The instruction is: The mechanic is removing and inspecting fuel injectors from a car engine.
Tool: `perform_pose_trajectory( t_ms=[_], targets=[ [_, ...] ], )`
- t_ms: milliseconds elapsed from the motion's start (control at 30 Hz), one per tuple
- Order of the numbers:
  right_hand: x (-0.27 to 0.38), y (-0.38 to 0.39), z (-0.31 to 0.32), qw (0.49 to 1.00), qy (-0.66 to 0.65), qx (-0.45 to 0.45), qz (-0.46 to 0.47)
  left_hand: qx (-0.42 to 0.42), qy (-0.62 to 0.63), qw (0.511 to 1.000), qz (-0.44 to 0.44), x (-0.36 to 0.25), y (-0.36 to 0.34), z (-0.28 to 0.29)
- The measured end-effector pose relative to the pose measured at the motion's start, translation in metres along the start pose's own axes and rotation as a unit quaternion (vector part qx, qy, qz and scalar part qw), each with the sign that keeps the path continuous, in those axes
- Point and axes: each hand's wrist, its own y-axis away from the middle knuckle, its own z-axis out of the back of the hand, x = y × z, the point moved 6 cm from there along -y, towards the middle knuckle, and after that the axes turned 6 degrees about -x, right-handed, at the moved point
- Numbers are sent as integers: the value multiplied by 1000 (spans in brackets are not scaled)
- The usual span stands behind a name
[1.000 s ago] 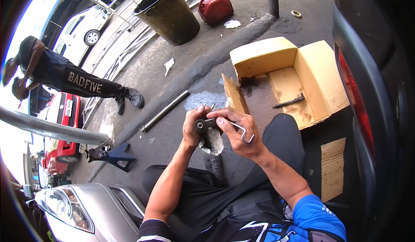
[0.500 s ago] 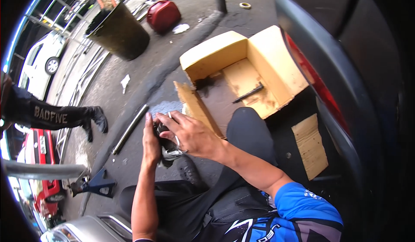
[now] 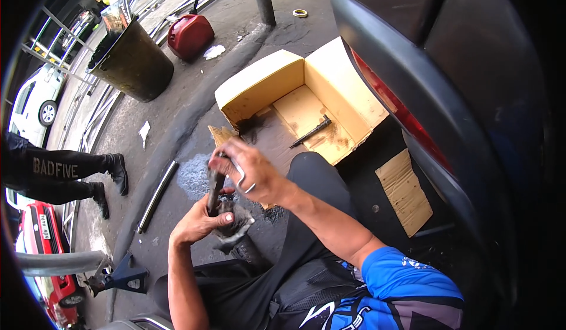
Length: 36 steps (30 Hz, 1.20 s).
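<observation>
right hand point(image 3: 250, 174) clenched around top of dark greasy metal rod point(image 3: 214, 191), bent silver hook point(image 3: 242, 177) beneath fingers. left hand point(image 3: 200, 221) at 7 o'clock, grasping grimy grey metal part point(image 3: 234, 227) at rod's lower end. open tan cardboard box point(image 3: 259, 85) at 1 o'clock, holding black bolt point(image 3: 311, 131).

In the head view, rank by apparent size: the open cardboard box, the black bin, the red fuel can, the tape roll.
1. Open cardboard box
2. Black bin
3. Red fuel can
4. Tape roll
Bin, can and roll lie farther off, so true sizes are unsure.
</observation>
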Motion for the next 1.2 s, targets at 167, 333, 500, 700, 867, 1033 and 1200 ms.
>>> perform_pose_trajectory(
  t_ms=[167, 333, 500, 700, 867, 1033, 1200],
  targets=[
    [-23, -16, 69, 988, 39, -124, -81, -111, -151, 982, 27, 11, -3, 22],
    [-111, -12, 155, 955, 148, -193, -171, -247, -298, 922, 33, 5, 8, 36],
    [-249, 48, 220, 907, 239, -197, -285, -251, -375, 891, 43, -9, 25, 23],
    [-362, 131, 243, 832, 265, -139, -467, -257, -376, 889, 46, -11, 37, 18],
    [-417, 170, 254, 764, 212, -194, -577, -264, -390, 880, 57, -8, 41, 18],
    [-446, 191, 266, 743, 143, -263, -599, -282, -398, 871, 59, -15, 47, 19],
    [-460, 200, 264, 692, 194, -219, -660, -268, -389, 879, 69, -16, 45, 15]
  ],
)
